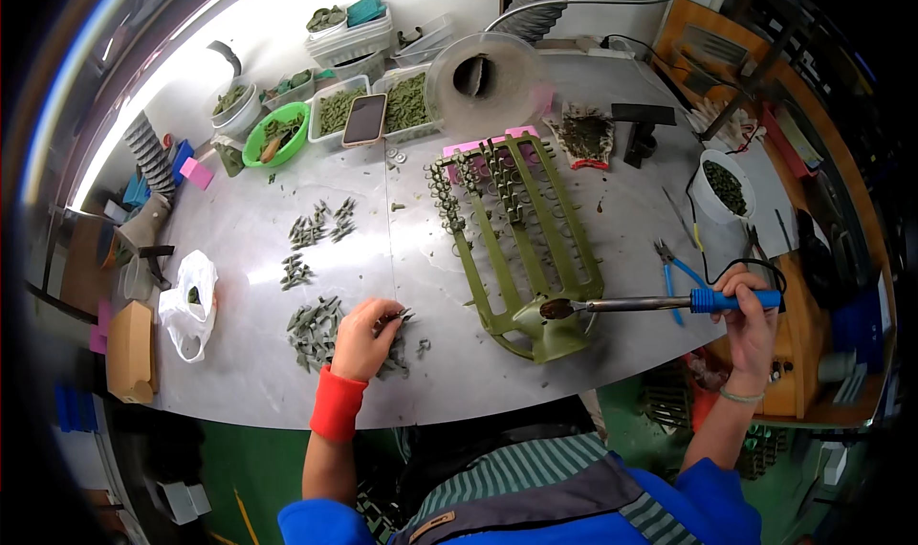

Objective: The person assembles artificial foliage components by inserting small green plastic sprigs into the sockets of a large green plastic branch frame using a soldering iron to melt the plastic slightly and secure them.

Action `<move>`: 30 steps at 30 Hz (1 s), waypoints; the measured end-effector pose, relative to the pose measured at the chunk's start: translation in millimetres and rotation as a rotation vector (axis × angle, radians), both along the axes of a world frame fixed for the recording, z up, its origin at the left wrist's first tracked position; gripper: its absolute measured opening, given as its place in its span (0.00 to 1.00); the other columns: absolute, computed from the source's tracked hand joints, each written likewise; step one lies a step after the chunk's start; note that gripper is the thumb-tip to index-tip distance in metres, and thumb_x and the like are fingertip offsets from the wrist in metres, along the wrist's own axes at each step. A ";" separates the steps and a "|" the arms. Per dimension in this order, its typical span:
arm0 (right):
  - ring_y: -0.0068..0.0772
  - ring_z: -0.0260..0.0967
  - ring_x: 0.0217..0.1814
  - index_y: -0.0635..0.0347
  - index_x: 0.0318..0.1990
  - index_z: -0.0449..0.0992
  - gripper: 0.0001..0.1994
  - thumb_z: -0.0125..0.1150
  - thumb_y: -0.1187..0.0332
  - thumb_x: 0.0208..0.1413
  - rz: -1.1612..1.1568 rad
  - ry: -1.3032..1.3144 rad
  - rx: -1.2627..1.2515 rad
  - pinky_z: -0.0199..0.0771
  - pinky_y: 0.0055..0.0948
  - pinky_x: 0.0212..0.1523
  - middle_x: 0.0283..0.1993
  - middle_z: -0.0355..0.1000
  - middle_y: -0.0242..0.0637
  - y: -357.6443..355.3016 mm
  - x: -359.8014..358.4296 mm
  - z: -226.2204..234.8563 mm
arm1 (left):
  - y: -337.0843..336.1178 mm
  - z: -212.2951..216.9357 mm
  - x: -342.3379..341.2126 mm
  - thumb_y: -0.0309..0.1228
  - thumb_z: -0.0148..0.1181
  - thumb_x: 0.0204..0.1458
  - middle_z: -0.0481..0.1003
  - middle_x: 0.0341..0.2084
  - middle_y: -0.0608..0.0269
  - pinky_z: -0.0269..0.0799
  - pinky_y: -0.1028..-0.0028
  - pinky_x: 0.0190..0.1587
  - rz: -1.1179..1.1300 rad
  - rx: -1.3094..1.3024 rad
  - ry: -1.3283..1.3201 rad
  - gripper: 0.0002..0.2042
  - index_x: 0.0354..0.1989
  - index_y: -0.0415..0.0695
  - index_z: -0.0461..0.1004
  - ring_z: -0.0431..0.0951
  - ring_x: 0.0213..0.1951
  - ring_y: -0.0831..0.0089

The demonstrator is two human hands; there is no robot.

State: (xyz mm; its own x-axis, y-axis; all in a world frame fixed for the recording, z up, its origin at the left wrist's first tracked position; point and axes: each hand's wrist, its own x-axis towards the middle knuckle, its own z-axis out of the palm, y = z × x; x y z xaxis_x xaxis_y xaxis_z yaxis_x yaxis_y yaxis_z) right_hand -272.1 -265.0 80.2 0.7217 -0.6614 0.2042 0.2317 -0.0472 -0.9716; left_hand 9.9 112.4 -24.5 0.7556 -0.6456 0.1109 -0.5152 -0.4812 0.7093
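My right hand (749,308) grips the blue handle of a soldering iron (631,304), whose long metal shaft points left with its tip resting at the base of an olive-green plastic rack (521,249). The rack lies flat on the grey metal table (593,210) and carries several small green parts on its pegs. My left hand (368,330), with a red wristband, pinches a small dark green part at the edge of a pile of similar green parts (316,330) near the table's front edge.
More small piles of green parts (320,225) lie mid-table. Bins and bowls of green parts (339,110) line the back, with a phone (364,119) and a round clear lid (483,76). Blue-handled pliers (674,272), a white bowl (722,186) and a white plastic bag (191,301) sit nearby.
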 end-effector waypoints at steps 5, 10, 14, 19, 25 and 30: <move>0.26 0.67 0.31 0.68 0.31 0.73 0.08 0.56 0.71 0.56 0.006 -0.016 0.020 0.72 0.24 0.26 0.34 0.67 0.41 0.6 0.1 -0.7 | -1.4 1.4 -0.8 0.20 0.61 0.47 0.76 0.31 0.58 0.72 0.74 0.35 -0.009 0.004 -0.010 0.09 0.37 0.39 0.76 0.77 0.32 0.68; 0.27 0.67 0.31 0.66 0.30 0.73 0.08 0.55 0.70 0.56 -0.015 0.014 0.016 0.71 0.24 0.27 0.34 0.67 0.39 1.7 2.7 -5.0 | 10.3 -4.3 -3.6 0.23 0.63 0.46 0.77 0.28 0.56 0.74 0.72 0.33 0.050 -0.020 -0.059 0.06 0.34 0.41 0.77 0.79 0.29 0.64; 0.25 0.65 0.36 0.63 0.32 0.72 0.06 0.54 0.69 0.57 -0.062 0.045 -0.009 0.67 0.22 0.27 0.35 0.66 0.37 -6.7 -11.8 -11.8 | 5.0 -8.2 -3.2 0.25 0.63 0.46 0.78 0.28 0.55 0.74 0.69 0.35 0.055 -0.029 -0.068 0.06 0.34 0.41 0.77 0.79 0.31 0.60; 0.23 0.64 0.36 0.63 0.33 0.73 0.06 0.54 0.70 0.58 -0.039 0.026 0.006 0.66 0.21 0.26 0.36 0.66 0.38 -9.4 -8.5 -16.1 | 4.7 -6.5 -8.6 0.25 0.62 0.47 0.77 0.29 0.58 0.73 0.67 0.38 0.044 0.000 -0.132 0.06 0.34 0.43 0.76 0.77 0.35 0.58; 0.22 0.64 0.34 0.63 0.34 0.73 0.07 0.55 0.69 0.59 -0.011 0.010 0.001 0.66 0.20 0.25 0.36 0.67 0.38 -7.4 -4.6 -15.5 | 7.9 -12.5 -8.8 0.24 0.62 0.46 0.76 0.29 0.59 0.72 0.70 0.36 0.022 -0.003 -0.215 0.08 0.36 0.43 0.76 0.76 0.33 0.63; 0.23 0.64 0.33 0.64 0.33 0.72 0.06 0.55 0.69 0.58 -0.048 0.000 0.017 0.65 0.21 0.26 0.36 0.66 0.38 -7.7 -8.3 -14.3 | 4.1 -9.4 -11.8 0.23 0.61 0.45 0.75 0.29 0.60 0.71 0.68 0.38 -0.010 0.009 -0.236 0.08 0.36 0.44 0.76 0.75 0.35 0.61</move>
State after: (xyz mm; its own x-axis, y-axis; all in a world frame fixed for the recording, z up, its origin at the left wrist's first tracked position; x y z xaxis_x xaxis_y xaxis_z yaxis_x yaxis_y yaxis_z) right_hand -280.4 -272.8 65.9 0.6889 -0.6988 0.1927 0.2293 -0.0420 -0.9724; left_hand -1.9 116.5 -33.9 0.7030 -0.6548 0.2776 -0.6709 -0.4810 0.5643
